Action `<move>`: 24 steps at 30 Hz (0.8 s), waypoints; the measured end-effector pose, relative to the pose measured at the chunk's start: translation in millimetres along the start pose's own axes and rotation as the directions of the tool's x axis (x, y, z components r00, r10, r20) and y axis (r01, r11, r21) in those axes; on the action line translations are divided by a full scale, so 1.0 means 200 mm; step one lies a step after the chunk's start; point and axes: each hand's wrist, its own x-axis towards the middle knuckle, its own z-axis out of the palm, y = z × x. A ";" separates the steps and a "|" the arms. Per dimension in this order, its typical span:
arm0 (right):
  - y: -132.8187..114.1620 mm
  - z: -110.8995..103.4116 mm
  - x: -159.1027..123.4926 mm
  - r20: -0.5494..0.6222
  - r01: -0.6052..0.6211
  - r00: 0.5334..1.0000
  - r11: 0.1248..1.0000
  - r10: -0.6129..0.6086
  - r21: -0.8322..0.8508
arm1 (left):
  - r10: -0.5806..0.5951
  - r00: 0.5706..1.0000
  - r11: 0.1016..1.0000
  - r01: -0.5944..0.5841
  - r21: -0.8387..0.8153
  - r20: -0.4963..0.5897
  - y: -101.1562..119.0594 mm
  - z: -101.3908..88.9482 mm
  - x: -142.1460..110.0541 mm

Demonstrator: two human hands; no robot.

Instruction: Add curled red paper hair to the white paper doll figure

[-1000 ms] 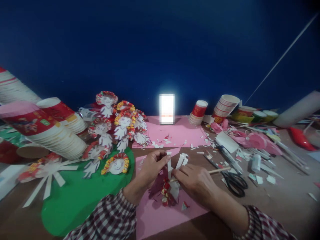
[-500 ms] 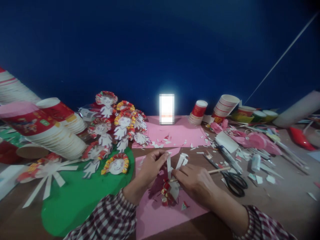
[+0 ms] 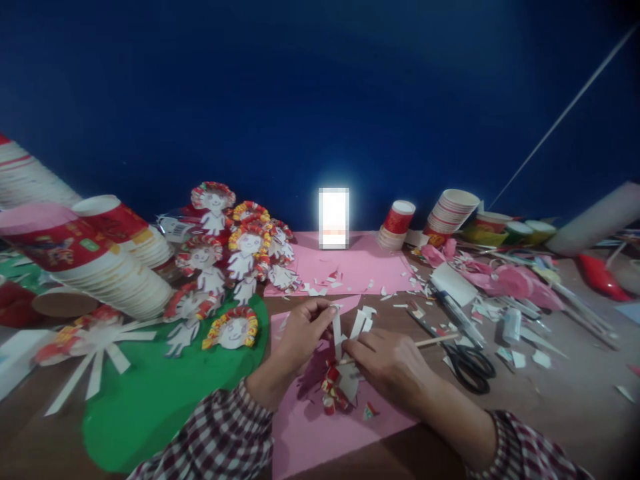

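Observation:
Over a pink sheet, both my hands work on a cut paper cup with a white base and strips around it. Several strips are rolled into red and yellow curls on its near side. My left hand pinches the top end of an upright white strip. My right hand is closed around a thin wooden stick, whose tip shows at the cup near the strip's lower end. Other white strips stand up just beyond my right fingers.
Black-handled scissors, a pen and paper scraps lie to the right. Stacked paper cups lean at the left, beside finished paper figures and a green sheet. A blurred bright rectangle stands at the back.
The loose white strips beyond my right hand have shifted slightly, and the curled part has tilted a little. Both hands stay almost in place.

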 end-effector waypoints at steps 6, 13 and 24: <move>0.00 -0.01 0.01 0.026 0.006 1.000 1.000 -0.006 -0.009 | -0.007 1.000 0.999 0.006 0.051 0.024 -0.01 -0.01 0.00; -0.01 -0.02 0.01 0.007 0.013 1.000 1.000 -0.013 -0.024 | -0.025 0.998 0.999 0.024 0.031 0.054 0.00 -0.01 0.00; -0.01 -0.01 0.01 0.028 0.008 1.000 1.000 -0.008 -0.006 | 0.006 1.000 0.998 -0.007 0.060 0.012 0.01 -0.01 0.00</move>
